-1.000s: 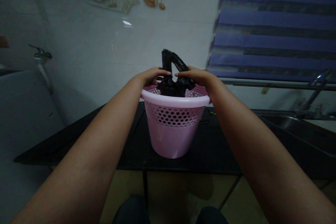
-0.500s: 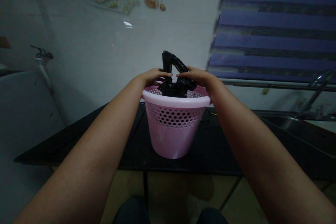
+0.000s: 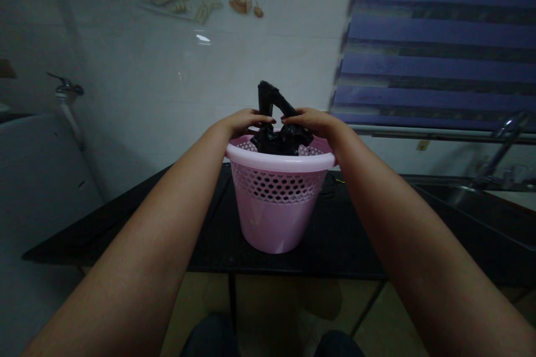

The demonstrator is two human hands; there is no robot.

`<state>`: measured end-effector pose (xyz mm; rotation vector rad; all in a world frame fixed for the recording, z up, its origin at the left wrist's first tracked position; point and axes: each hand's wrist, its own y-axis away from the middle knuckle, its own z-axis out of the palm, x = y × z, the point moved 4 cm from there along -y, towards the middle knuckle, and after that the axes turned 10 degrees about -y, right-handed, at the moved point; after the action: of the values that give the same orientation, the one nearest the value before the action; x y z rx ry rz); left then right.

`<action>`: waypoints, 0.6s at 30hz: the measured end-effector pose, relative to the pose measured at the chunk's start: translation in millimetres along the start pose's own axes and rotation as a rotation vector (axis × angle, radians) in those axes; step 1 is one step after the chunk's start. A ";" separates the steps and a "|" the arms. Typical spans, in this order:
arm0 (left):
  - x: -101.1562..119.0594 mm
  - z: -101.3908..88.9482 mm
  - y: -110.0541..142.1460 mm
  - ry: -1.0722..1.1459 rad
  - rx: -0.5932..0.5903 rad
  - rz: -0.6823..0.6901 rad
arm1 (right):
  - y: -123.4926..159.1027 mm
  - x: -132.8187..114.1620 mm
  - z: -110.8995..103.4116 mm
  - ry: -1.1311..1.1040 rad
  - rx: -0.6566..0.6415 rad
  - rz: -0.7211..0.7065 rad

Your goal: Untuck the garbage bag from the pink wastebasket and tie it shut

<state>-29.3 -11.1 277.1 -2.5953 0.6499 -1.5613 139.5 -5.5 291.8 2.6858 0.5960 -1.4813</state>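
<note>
A pink plastic basket (image 3: 276,217) with a band of holes below its rim stands upright near the front of the black counter. Out of its top pokes a black plastic bag (image 3: 278,142), with a looped handle rising above the rim. My left hand (image 3: 249,120) grips the bag on its left side, fingers bent around the plastic. From the other side, my right hand (image 3: 307,119) holds the bag near the base of the loop. Both wrists are close over the rim. The bag's lower part is hidden inside the basket.
The dark counter (image 3: 347,234) runs under the basket. At right is a metal sink (image 3: 473,206) with a faucet (image 3: 502,148). A wall tap (image 3: 65,89) with a hose is at left, above a pale appliance (image 3: 37,162). Purple striped blinds (image 3: 439,44) hang behind.
The bag's loop has narrowed slightly and sits a touch further left. My hands and the basket stay almost in the same place.
</note>
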 end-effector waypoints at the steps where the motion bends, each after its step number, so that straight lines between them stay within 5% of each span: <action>1: 0.3 -0.1 0.3 -0.007 0.008 -0.001 | 0.1 0.1 0.0 0.005 0.004 0.004; 18: -2.5 -0.1 -2.6 0.047 0.020 -0.034 | 6.0 -5.3 -0.6 0.085 0.104 0.009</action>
<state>-29.6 -7.8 275.7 -2.5758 0.5930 -1.6342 139.4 -12.6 295.4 2.8384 0.5234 -1.4410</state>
